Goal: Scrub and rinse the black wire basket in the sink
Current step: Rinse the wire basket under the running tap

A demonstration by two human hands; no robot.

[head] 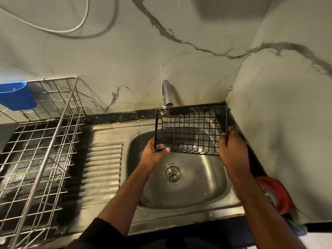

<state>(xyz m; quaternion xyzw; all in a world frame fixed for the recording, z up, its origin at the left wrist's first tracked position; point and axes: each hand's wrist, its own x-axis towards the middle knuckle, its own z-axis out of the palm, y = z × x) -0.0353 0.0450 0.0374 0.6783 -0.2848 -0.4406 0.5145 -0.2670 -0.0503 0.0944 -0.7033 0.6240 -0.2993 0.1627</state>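
I hold the black wire basket (192, 128) above the steel sink (212, 187), tilted with its open side toward me. My left hand (155, 153) grips its lower left corner, thumb over the rim. My right hand (231, 146) clasps its right end. The chrome tap (166, 93) stands just behind the basket's upper left corner, and a thin stream of water falls through the wires there. The drain (172, 173) lies uncovered below the basket.
A steel wire dish rack (41, 151) fills the counter on the left, with a blue plastic cup holder (17, 95) hooked at its back. The ribbed drainboard (104, 169) lies between rack and sink. A red object (276, 196) sits at the right wall.
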